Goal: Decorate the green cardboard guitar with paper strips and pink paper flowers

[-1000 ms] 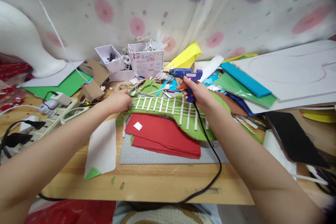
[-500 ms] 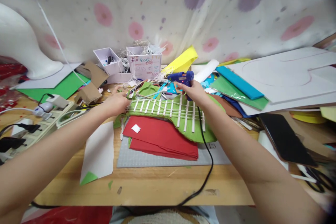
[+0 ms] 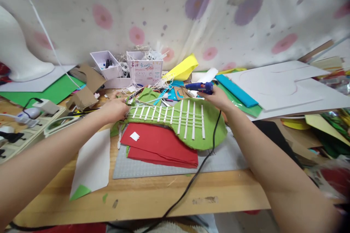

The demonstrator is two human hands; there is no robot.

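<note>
My right hand (image 3: 218, 97) is closed round the handle of a blue hot glue gun (image 3: 200, 87), whose nozzle points left above the clutter. Its black cord (image 3: 188, 185) drops across the cutting mat and over the table edge. In front lies a green guitar-shaped craft piece (image 3: 212, 125) with white strips across it and white strings along its neck. My left hand (image 3: 117, 109) is closed on the narrow left end of that guitar; the fingertips are partly hidden. Folded red paper (image 3: 161, 145) sits under the guitar, with a small white square (image 3: 134, 136) on it.
A grey cutting mat (image 3: 153, 172) lies beneath. White boxes (image 3: 146, 72) of small parts stand at the back. A power strip (image 3: 38, 127) and a white sheet (image 3: 93, 160) are on the left. Blue roll (image 3: 236, 90), large white boards (image 3: 276, 83) and a dark phone (image 3: 273, 138) lie right.
My right hand has carried the glue gun rightward, off the guitar's upper edge. My left hand keeps its place on the neck end. The whole view has shifted a little to the right.
</note>
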